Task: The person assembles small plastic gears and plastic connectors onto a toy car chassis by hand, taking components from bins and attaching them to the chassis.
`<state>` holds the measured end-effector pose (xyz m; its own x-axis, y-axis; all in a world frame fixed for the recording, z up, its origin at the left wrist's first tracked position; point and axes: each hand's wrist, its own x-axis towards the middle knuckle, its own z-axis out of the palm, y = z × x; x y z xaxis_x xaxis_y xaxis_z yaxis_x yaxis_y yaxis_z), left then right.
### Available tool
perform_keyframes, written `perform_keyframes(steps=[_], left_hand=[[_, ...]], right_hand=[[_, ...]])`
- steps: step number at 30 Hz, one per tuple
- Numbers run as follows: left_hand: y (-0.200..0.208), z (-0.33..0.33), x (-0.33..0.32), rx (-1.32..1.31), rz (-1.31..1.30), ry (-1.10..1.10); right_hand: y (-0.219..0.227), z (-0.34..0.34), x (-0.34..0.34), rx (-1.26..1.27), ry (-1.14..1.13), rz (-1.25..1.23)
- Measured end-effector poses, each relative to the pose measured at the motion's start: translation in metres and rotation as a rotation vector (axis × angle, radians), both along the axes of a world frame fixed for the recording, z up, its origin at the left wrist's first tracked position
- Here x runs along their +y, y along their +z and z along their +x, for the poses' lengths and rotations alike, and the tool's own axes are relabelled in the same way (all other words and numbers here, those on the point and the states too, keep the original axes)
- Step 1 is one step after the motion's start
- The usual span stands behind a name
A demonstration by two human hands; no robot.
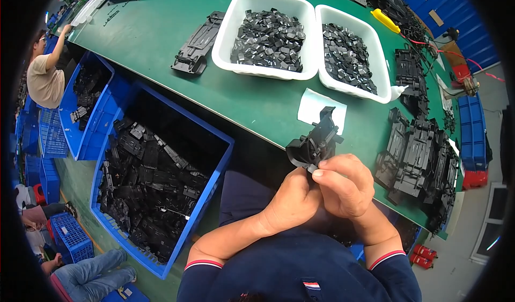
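Note:
Just past the table's near edge, my left hand (294, 200) grips the near end of a black moulded plastic part (321, 135), which sticks up and away from me. My right hand (346, 184) is closed in a pinch, thumb and forefinger together against that same near end. Whatever lies between those right fingertips is too small and too covered to make out. Behind the part a white sheet (308, 104) lies on the green table (241, 106). Beyond it stand two white tubs, a left tub (221, 55) and a right tub (382, 82), both holding many small dark, shiny pieces.
A long black plastic part (199, 44) lies left of the tubs. More black parts (418, 157) are stacked on the right, near a yellow-handled tool (385, 20). Below the table at left, a blue crate (214, 186) holds black parts. Other people sit at far left.

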<state>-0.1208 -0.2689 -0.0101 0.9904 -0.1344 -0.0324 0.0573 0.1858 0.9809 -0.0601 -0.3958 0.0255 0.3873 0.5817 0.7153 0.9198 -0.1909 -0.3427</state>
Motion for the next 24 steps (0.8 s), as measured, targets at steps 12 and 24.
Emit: perform_keyframes(steps=[12,24], left_hand=[[0.0051,-0.0029,-0.0049,-0.098,0.106,0.089],[0.0026,-0.0029,-0.0054,-0.073,0.095,0.076]], right_hand=[[0.0053,-0.0033,0.0013,-0.05,-0.018,-0.033],[0.0083,-0.0005,0.0028,-0.067,-0.011,-0.027]])
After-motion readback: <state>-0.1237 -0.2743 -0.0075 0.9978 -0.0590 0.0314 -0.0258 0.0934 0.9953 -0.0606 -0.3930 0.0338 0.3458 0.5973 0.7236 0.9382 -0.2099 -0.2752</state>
